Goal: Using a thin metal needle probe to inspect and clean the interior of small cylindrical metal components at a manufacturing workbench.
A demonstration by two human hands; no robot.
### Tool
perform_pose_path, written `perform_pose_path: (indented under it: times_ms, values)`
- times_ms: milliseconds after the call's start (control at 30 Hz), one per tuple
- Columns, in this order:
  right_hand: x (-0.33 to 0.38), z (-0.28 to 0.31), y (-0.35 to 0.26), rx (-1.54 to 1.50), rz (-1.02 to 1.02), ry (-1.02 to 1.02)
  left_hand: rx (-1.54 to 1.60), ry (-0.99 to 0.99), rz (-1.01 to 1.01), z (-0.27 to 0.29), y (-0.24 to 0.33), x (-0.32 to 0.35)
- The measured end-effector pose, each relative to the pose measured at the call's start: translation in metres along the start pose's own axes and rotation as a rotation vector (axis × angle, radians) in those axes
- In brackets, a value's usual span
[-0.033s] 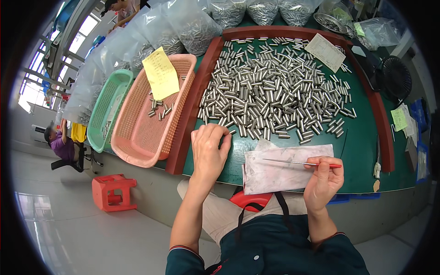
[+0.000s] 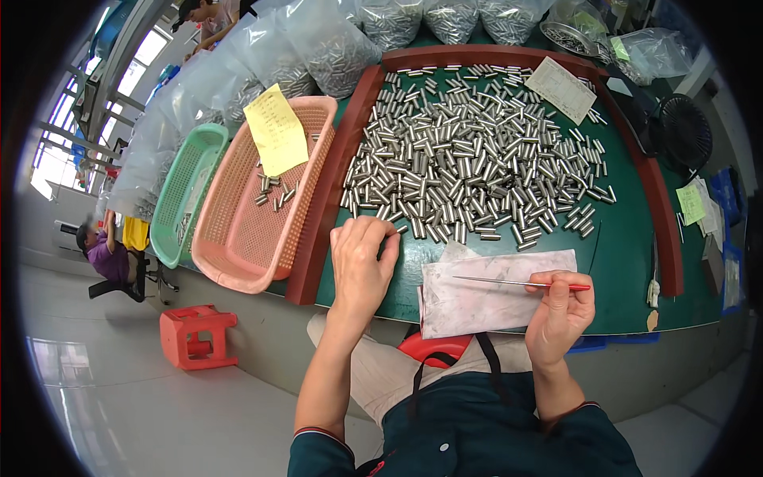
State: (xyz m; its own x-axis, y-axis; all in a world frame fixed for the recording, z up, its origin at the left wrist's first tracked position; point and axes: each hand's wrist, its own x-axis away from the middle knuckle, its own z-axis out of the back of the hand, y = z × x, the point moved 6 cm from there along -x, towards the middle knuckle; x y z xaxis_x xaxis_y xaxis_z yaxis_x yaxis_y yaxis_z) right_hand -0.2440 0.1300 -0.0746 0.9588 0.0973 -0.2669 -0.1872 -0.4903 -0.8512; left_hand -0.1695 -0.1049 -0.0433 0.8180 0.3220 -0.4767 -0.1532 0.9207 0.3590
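Short, shiny metal pins point(image 2: 469, 151) lie in a broad heap on the green tabletop point(image 2: 620, 262). My left hand point(image 2: 360, 254) rests at the heap's near left edge, fingers curled together. One pin point(image 2: 402, 229) shows at its thumb and forefinger; whether they grip it is unclear. My right hand point(image 2: 560, 318) is closed around the red handle of a thin, pointed metal tool point(image 2: 497, 280). The tool's shaft points left, above a folded, stained whitish cloth point(image 2: 477, 306) at the front of the table.
A red-brown wooden border point(image 2: 330, 187) frames the heap. Left of it are a pink basket point(image 2: 238, 230) holding several pins and a yellow note point(image 2: 276, 131), then a green basket point(image 2: 171, 230). Bags of pins point(image 2: 338, 60) line the back. A black fan point(image 2: 683, 135) stands right. Two people work farther off.
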Motion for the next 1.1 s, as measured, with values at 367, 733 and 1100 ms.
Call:
perform_pose_path:
  times_ms: [367,733,1100]
  values:
    - [-0.001,-0.007,-0.004,0.029,-0.033,0.007,0.062,-0.006,0.022,0.0,0.015,-0.007]
    - [-0.002,-0.004,-0.002,-0.02,-0.007,-0.031,-0.018,-0.059,0.108,-0.009,0.007,-0.004]
    - [0.001,-0.001,-0.003,-0.009,-0.019,-0.046,0.448,0.016,0.287,0.025,0.011,0.023]
